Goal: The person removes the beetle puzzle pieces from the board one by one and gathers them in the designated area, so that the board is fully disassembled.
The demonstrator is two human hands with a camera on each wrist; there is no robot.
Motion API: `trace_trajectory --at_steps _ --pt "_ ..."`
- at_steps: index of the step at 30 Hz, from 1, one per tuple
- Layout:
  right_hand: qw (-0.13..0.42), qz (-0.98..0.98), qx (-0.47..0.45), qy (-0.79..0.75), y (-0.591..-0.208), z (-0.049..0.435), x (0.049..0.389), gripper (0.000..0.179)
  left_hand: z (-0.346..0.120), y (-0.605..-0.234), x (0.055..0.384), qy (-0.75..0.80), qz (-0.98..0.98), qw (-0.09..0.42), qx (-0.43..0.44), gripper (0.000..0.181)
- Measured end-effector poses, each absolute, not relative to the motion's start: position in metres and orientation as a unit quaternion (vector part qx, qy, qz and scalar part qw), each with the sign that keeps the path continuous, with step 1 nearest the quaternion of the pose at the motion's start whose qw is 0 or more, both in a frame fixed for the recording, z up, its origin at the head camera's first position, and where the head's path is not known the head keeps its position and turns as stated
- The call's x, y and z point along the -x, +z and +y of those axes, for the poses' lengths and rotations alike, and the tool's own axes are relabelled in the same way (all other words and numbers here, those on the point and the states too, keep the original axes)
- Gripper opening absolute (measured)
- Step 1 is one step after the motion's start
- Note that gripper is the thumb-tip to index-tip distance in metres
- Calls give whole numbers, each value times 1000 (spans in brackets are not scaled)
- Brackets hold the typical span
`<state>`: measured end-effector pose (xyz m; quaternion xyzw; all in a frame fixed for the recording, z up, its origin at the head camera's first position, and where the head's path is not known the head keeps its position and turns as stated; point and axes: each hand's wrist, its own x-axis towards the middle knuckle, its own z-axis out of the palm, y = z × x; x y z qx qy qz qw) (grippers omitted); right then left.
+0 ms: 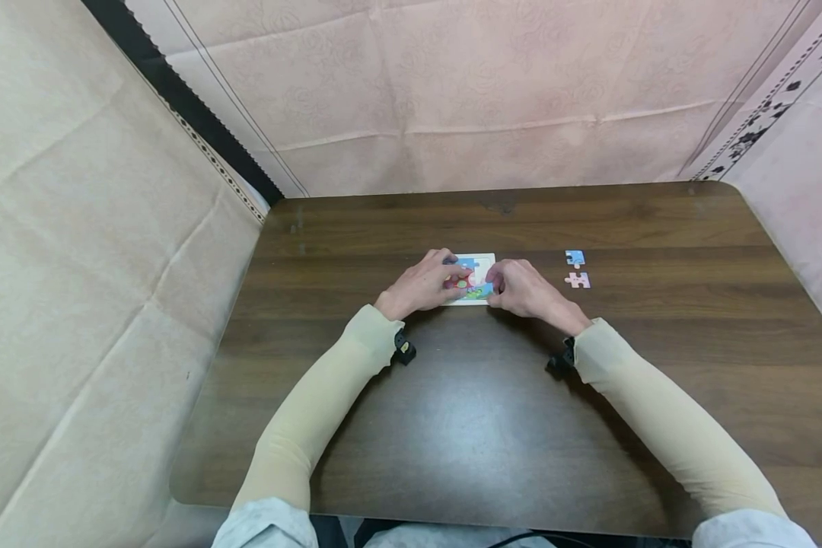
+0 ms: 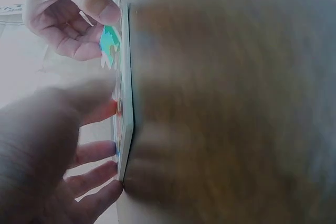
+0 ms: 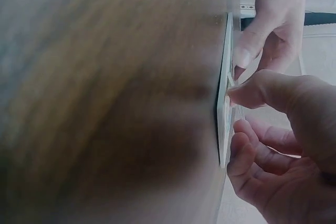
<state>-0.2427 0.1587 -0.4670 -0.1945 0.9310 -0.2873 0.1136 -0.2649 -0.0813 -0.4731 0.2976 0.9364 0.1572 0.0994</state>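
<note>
Pale cloth hangings (image 1: pixel 493 99) stand beyond and to both sides of a white-rimmed jigsaw board (image 1: pixel 482 269). The wood-grain bench (image 1: pixel 466 426) carries that board and spreads out all round it. From the board's near side come two arms in pale yellow sleeves (image 1: pixel 325 403).

The person's left hand (image 1: pixel 425 283) lies at the board's left part, its fingers loosely extended and touching it, apparently steadying it. The right hand (image 1: pixel 524 289) works over the board's right part, its thumb and fingers pinching a piece. The board itself sits flat between the hands, with blue, red and green picture areas showing, and a white patch in its upper right.

Black wrist cameras (image 1: pixel 404 348) sit nearer the person than the board. Well to the board's right, past the right hand, lie two loose pieces: a blue piece (image 1: pixel 575 258) and, just nearer the person, a pink piece (image 1: pixel 578 280).

The pinched teal-green piece (image 2: pixel 109 43) is tilted against the board's surface; its exact slot is hidden. The step in hand looks like seating it, so the next move calls for turning its tabs to match, then pressing it flat.
</note>
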Motion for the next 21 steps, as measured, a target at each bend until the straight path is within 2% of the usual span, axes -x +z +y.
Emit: trace_trajectory --at_steps 5,21 --pt "107 929 190 -299 -465 163 239 32 -80 -473 265 154 935 94 -304 48" --pt "88 933 151 -314 -465 207 220 30 -79 -474 267 135 943 97 -287 63"
